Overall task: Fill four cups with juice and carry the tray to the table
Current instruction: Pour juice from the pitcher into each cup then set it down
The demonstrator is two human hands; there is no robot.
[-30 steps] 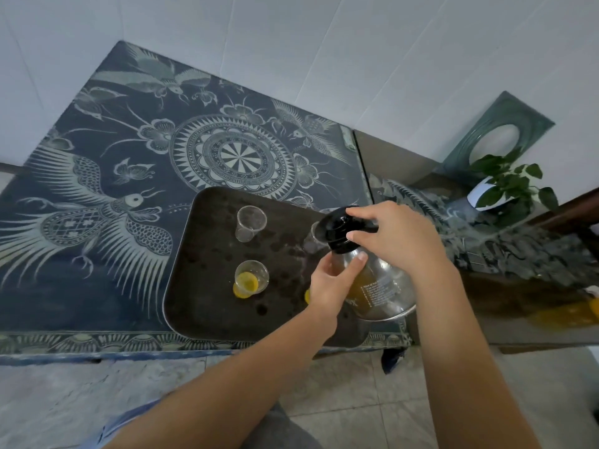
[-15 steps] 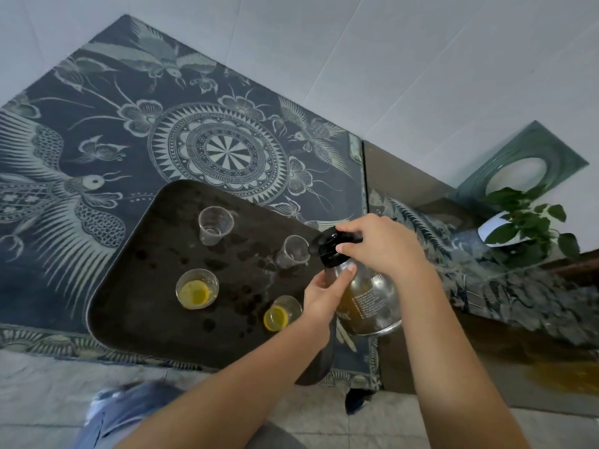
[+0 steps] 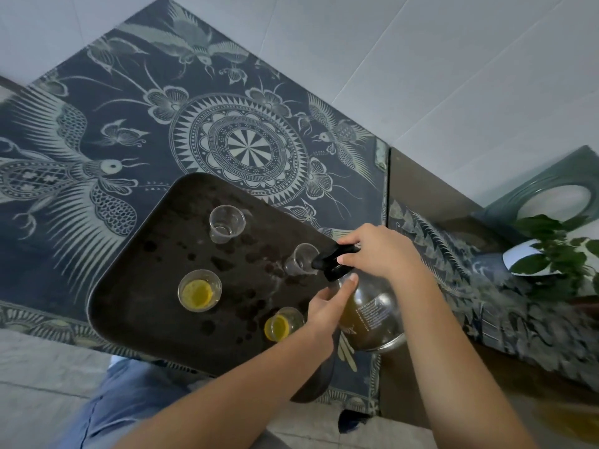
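A dark tray (image 3: 136, 286) lies on the patterned blue table (image 3: 129, 124), its near edge over the table's front. On it stand several clear cups: an empty one (image 3: 226, 223) at the back, one (image 3: 300, 260) partly hidden behind the jug's spout, and two holding yellow juice, one (image 3: 199, 290) mid-left and one (image 3: 282, 324) near my left wrist. A round glass jug (image 3: 372, 315) with a black lid (image 3: 334, 259) holds amber juice and tilts toward the tray. My right hand (image 3: 382, 251) grips the lid and top. My left hand (image 3: 327, 307) steadies the jug's neck.
A lower dark side table (image 3: 505, 358) adjoins on the right, with a potted green plant (image 3: 557, 251) and a teal ring ornament (image 3: 551, 189) at its back. White tiled wall behind. Pale floor tiles and my blue-clad knee (image 3: 129, 393) lie below.
The view has swung, so the tray and cups now sit more to the left and centre. Both hands keep their hold on the jug, whose spout now reaches the back-right cup.
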